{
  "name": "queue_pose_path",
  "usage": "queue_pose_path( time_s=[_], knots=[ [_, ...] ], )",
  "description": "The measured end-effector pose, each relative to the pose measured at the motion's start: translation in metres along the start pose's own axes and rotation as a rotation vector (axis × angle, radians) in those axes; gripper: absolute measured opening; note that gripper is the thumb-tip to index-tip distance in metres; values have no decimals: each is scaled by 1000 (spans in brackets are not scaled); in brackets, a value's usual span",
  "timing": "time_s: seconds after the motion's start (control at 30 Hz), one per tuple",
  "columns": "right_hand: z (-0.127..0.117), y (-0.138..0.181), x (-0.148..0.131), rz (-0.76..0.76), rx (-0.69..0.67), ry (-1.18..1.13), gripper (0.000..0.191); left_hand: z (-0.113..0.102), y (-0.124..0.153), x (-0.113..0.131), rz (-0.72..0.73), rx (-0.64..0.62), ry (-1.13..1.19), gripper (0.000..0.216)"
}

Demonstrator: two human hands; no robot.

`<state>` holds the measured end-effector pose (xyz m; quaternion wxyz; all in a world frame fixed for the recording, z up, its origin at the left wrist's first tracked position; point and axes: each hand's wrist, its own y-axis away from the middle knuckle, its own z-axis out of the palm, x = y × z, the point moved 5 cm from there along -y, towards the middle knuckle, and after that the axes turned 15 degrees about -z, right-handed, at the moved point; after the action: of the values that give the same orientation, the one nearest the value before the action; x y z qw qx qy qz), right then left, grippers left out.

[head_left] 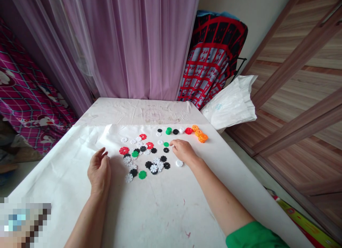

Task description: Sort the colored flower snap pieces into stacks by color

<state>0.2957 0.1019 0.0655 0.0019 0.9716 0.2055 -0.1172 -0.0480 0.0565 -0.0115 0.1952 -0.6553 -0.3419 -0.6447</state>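
Note:
Small plastic snowflake discs (145,155) in white, black, red and green lie scattered on a white cloth over the table (165,212). Behind them runs a row of small sorted stacks: black, green (168,130), black, white, red (188,130) and orange (201,135). My right hand (184,151) rests at the right edge of the scatter, fingertips pinched on a small white disc beside a green one. My left hand (99,169) stands on its edge left of the pile, fingers loosely curled and apart, holding nothing. One white disc (179,163) lies by my right wrist.
Pink curtains (128,45) hang behind the table. A red, black and white patterned blanket (213,62) and a white padded item (232,102) sit at the back right. Wooden panels (299,80) stand to the right. A pink patterned cloth (24,94) is on the left.

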Motion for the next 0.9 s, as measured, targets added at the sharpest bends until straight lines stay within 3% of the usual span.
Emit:
queue_pose_path(
  time_s=[0.23, 0.47, 0.77, 0.9],
  knots=[
    [15, -43, -14, 138, -112, 64, 19, 1, 1, 0, 10, -10, 23, 43],
    [21, -56, -6, 189, -147, 1, 38, 1, 9, 6, -14, -2, -21, 44],
    [-18, -80, 38, 252, 64, -9, 42, 0, 13, 8, -12, 2, -67, 42],
    [-20, -95, 51, 216, 85, -17, 43, -1, 11, 5, -19, -7, -63, 42]
  ],
)
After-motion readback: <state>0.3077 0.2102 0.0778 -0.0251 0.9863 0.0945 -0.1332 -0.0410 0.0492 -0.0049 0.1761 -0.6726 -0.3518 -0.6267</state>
